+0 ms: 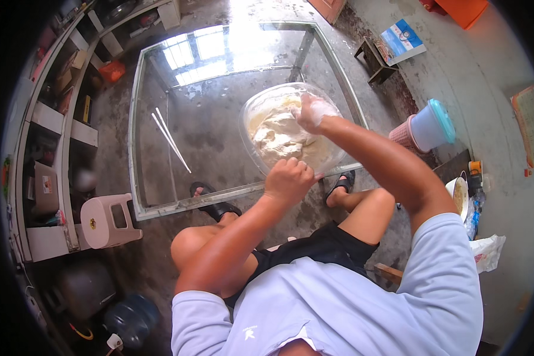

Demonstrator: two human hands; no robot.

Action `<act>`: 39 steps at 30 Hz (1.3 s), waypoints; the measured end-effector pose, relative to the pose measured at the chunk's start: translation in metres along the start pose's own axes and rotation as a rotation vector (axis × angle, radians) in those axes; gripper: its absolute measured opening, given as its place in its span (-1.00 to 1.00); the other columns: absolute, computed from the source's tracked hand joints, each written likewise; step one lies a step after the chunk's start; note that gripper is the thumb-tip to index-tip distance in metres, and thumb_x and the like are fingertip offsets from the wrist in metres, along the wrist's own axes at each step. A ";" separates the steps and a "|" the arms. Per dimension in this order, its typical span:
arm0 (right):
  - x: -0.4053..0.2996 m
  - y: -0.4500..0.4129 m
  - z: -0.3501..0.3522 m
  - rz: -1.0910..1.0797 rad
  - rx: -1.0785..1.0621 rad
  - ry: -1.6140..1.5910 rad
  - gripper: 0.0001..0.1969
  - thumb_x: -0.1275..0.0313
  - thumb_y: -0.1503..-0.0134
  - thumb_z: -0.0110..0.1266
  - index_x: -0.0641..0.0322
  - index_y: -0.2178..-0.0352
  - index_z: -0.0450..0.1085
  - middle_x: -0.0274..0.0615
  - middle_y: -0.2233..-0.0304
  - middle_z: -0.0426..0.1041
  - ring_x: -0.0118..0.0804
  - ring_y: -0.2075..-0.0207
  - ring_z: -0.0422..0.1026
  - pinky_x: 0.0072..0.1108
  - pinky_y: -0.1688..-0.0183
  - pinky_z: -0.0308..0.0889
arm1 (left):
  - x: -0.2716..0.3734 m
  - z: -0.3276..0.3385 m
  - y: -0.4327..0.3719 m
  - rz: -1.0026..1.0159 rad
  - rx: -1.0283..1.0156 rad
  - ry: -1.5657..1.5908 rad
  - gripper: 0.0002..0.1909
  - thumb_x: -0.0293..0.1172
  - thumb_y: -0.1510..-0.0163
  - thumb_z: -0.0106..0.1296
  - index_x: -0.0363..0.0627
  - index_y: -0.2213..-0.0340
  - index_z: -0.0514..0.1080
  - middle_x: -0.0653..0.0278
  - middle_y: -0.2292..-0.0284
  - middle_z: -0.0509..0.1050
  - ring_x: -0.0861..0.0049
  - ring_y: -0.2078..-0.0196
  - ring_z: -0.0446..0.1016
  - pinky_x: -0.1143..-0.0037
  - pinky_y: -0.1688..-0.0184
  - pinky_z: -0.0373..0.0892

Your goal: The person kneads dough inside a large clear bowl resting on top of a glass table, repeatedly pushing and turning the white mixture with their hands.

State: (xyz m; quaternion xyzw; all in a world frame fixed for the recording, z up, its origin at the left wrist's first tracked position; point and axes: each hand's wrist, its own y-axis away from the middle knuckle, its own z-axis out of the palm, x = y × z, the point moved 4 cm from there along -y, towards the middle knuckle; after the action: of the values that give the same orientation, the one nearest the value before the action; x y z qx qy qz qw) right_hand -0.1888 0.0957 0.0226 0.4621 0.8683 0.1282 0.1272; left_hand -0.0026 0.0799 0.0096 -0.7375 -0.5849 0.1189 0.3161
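A clear plastic basin (pixel 244 127) stands on the glass tabletop (pixel 213 129), near the table's right side. Inside it lies a lumpy, pale dough (pixel 278 133) with flour around it. My left hand (pixel 290 178) grips the basin's near rim with the fingers curled over it. At the far right of the basin, my right hand (pixel 313 111) is down at the dough, its back coated in flour. The right fingertips are partly lost in the dough, so their grip is hard to make out. A pair of white chopsticks (pixel 171 141) rests on the glass to the left.
Left of the table stands a pink plastic stool (pixel 109 220), beside shelves (pixel 64 147) holding boxes. To the right are a lidded blue bucket (pixel 431 127) and a small wooden stool (pixel 376 62) bearing a paper bag (pixel 400 40). A large water bottle (pixel 131 318) lies at lower left.
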 end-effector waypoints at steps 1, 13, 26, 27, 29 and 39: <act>0.001 -0.002 0.009 -0.005 -0.022 0.103 -0.33 0.02 -0.18 -0.19 0.41 -0.12 0.10 0.24 -0.06 0.28 0.19 -0.07 0.29 -0.29 -0.15 0.17 | 0.006 0.002 -0.002 -0.008 0.002 -0.002 -0.62 -0.05 0.06 0.15 0.03 0.75 0.36 0.43 0.69 0.33 0.52 0.53 0.38 0.49 0.47 0.25; -0.016 0.077 -0.009 -0.305 -0.026 -0.065 -0.60 0.17 -0.16 -0.14 0.23 0.16 0.44 0.19 0.12 0.41 0.13 0.08 0.40 -0.27 0.01 0.29 | 0.022 0.006 0.002 -0.130 -0.051 -0.003 -0.72 -0.07 0.02 0.12 -0.02 0.49 0.42 0.32 0.52 0.43 0.43 0.45 0.42 0.44 0.39 0.29; -0.022 0.031 0.024 -0.391 -0.030 -0.631 -0.50 0.12 -0.22 -0.18 0.26 -0.04 0.31 0.11 -0.05 0.32 0.02 -0.10 0.28 -0.38 -0.19 0.12 | -0.141 -0.034 -0.033 -0.617 0.357 -0.086 -0.76 -0.27 -0.07 0.08 -0.15 0.26 0.48 0.12 0.36 0.52 0.18 0.29 0.47 0.31 0.16 0.35; -0.024 0.039 0.019 -0.393 -0.038 -0.640 -0.50 0.12 -0.22 -0.18 0.26 -0.04 0.31 0.11 -0.05 0.32 0.02 -0.10 0.28 -0.38 -0.19 0.12 | -0.149 -0.018 -0.027 -0.835 0.187 0.124 -0.71 -0.23 -0.10 0.06 -0.19 0.23 0.48 0.11 0.33 0.53 0.24 0.28 0.49 0.37 0.16 0.36; -0.022 0.051 0.009 -0.428 0.021 -0.582 -0.51 0.13 -0.22 -0.17 0.28 -0.01 0.33 0.12 -0.04 0.33 0.02 -0.09 0.29 -0.37 -0.16 0.14 | -0.156 0.000 -0.017 -1.051 -0.004 0.340 -0.66 -0.20 -0.13 0.04 -0.23 0.19 0.48 0.10 0.31 0.55 0.31 0.27 0.51 0.42 0.16 0.38; -0.031 0.058 0.043 -0.344 0.354 -0.291 -0.53 0.10 -0.09 0.03 0.09 0.02 0.37 0.09 0.07 0.36 0.13 -0.01 0.29 -0.16 -0.06 0.17 | -0.145 0.018 -0.003 -1.095 0.155 0.719 -0.65 -0.21 -0.15 -0.01 -0.20 0.15 0.48 0.01 0.28 0.56 0.25 0.23 0.55 0.44 0.14 0.39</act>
State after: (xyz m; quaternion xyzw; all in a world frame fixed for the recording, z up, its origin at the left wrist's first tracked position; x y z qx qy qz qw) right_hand -0.1130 0.1059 0.0054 0.3367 0.9153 -0.1164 0.1878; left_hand -0.0563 -0.0494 -0.0309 -0.3022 -0.7232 -0.2708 0.5588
